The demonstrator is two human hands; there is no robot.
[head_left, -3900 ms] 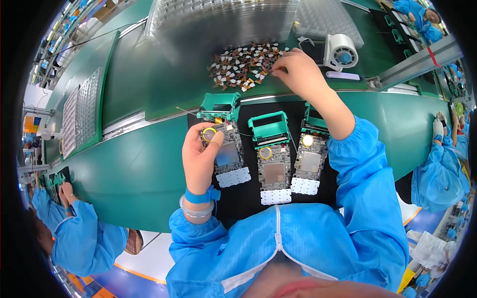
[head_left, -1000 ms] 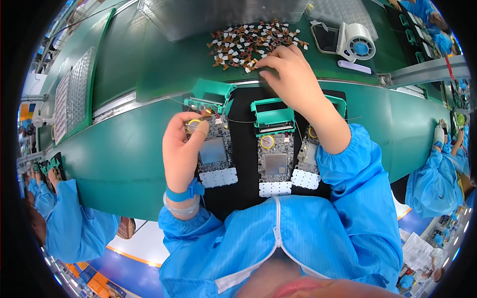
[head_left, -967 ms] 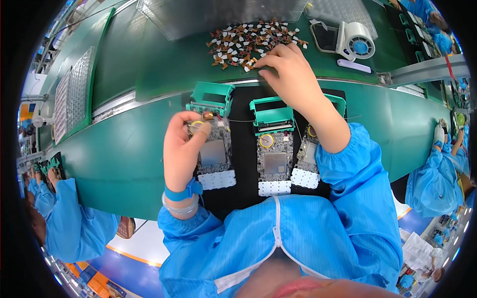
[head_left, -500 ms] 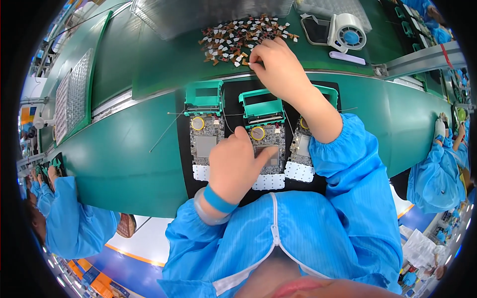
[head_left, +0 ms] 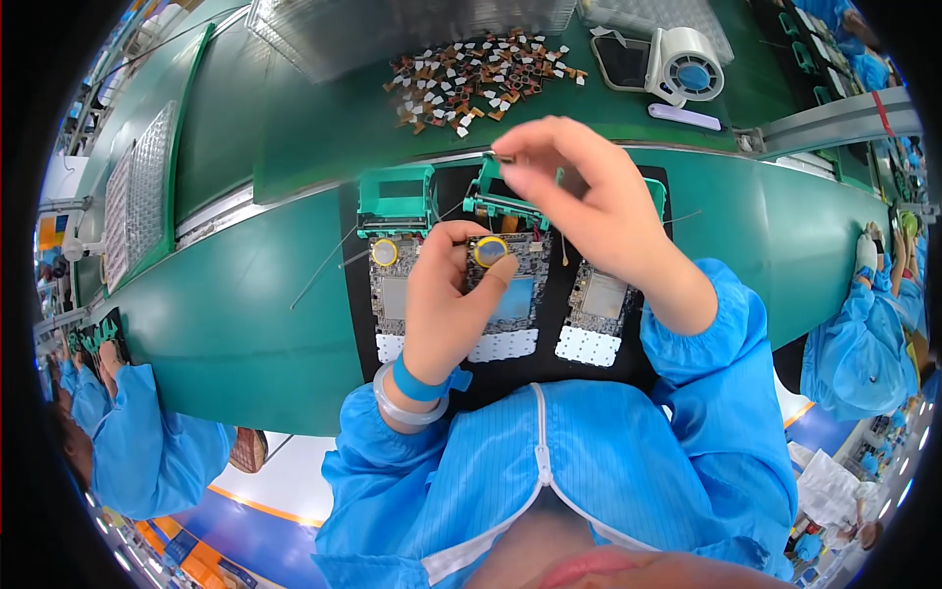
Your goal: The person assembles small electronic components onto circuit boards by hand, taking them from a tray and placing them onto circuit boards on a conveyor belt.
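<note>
My left hand [head_left: 446, 299] clasps a grey rectangular circuit board [head_left: 515, 299] on a black mat [head_left: 553, 319]; my right hand [head_left: 589, 196] pinches a tiny dark part [head_left: 504, 158] near the board's hollow green plastic frame [head_left: 478, 197]. A slack pinch could drop it inside.

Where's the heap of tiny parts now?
In the head view, the heap of tiny parts lies at top centre, beyond the right hand and left of the dark, phone-like device.
</note>
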